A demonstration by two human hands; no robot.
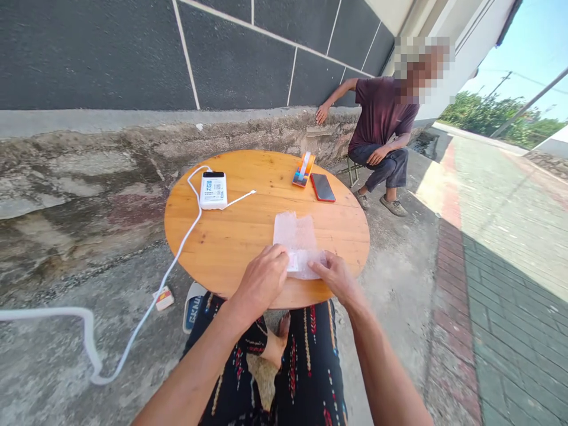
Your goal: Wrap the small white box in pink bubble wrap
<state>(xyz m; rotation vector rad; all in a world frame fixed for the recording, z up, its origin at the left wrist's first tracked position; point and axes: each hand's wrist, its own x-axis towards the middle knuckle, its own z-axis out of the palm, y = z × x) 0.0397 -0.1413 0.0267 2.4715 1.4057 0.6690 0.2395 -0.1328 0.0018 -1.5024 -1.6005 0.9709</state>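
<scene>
Outdoors, both hands, left hand and right hand, pinch the near edge of a sheet of bubble wrap lying flat on the round wooden tabletop, fingers closed on its corners, the light, limp, crushable film likely best held by its edges, a phone lying beyond.

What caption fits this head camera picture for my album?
Both hands, left hand and right hand, press bubble wrap on a round wooden table.

Round table – smooth varnished wood; bubble wrap – clear, bumpy plastic; phone w/ glossy screen.
</scene>
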